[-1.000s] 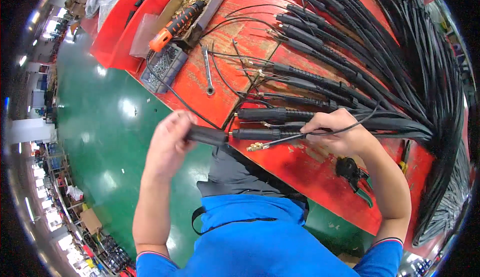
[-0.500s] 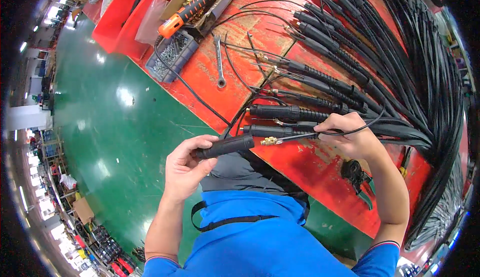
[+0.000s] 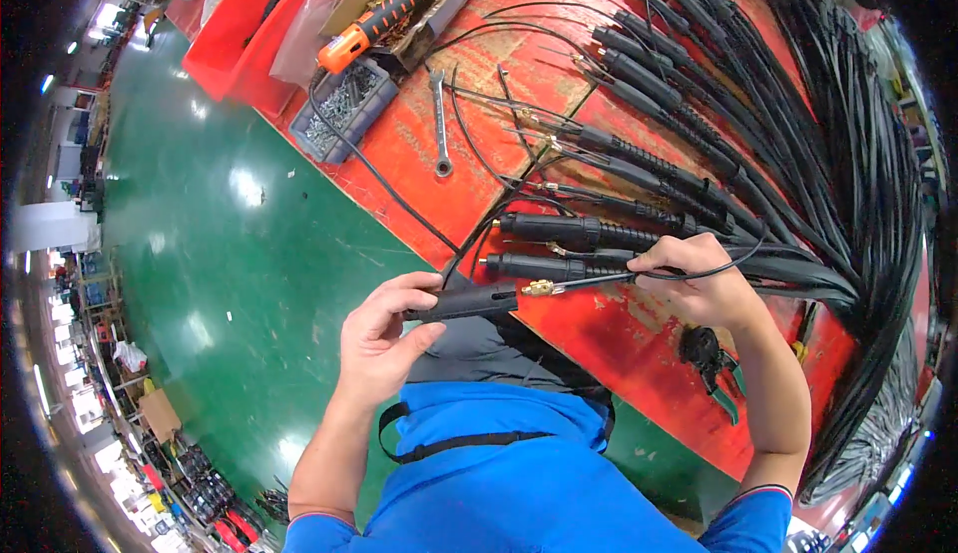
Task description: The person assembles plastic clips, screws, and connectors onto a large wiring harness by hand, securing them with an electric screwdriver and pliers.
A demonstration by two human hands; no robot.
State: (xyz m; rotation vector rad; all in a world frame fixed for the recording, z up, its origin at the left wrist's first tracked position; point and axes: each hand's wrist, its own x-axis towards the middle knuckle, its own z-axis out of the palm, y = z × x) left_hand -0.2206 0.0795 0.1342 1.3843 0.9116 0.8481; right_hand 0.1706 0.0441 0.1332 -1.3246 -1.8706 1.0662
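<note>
In the head view, compared with the earlier frame, the black sleeve has been shifted slightly rightward, and its slotted mouth has been brought closer to the brass fitting. The sleeve is pinched near its far end between thumb and fingers of the left hand. The thin black cable that carries the fitting is gripped between thumb and forefinger of the right hand. Sleeve and fitting are held between the two hands, end to end; whether they touch cannot be told.

Judged from this, the work on this piece is only partly done: the fitting is mounted on the cable but has not yet been covered by the sleeve. Just beyond the hands, two black handles, an upper handle and a lower handle, appear already enclosed. Beyond the left hand, a wrench is left unheld; below the right hand, green-handled cutters are left untouched.
</note>
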